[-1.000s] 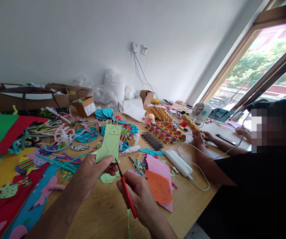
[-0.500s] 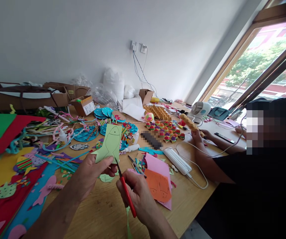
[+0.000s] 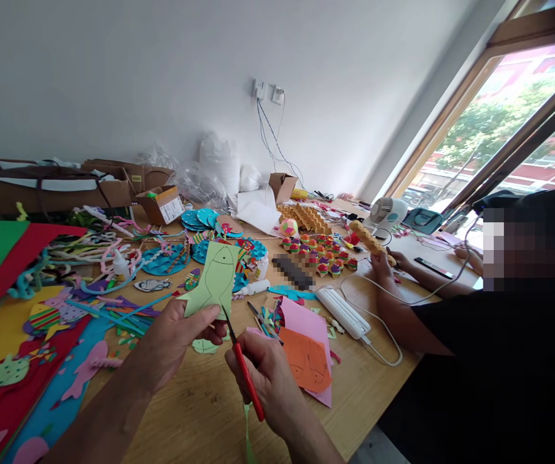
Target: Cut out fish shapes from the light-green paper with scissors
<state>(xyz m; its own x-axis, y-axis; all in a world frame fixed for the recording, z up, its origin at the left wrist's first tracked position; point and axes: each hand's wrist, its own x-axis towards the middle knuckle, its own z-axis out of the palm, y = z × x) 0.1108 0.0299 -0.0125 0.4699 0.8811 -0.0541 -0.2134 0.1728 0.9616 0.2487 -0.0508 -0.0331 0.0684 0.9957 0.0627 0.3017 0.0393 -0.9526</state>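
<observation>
Between its thumb and fingers, my left hand (image 3: 187, 338) pinches the lower part of a light green sheet of craft paper (image 3: 216, 274) that has a fish outline drawn on it. Red-handled scissors (image 3: 245, 377) are gripped in my right hand (image 3: 270, 374), their dark blades pointing up at the paper's lower edge beside my left fingertips. A thin green strip (image 3: 248, 432) hangs below the right hand. On the table underneath lies a green fish cutout (image 3: 204, 346), partly covered by my left hand.
Orange paper with drawn outlines (image 3: 305, 361) rests on pink paper (image 3: 325, 335). A white power strip (image 3: 342, 311) and its cable lie to the right, near a person in black (image 3: 490, 361) holding a tan corrugated piece (image 3: 367, 238). Pipe cleaners (image 3: 107, 316) and coloured sheets (image 3: 16, 258) crowd the left.
Almost nothing differs. Both hands, the green paper and the scissors keep nearly the same positions, and the view has shifted very slightly.
</observation>
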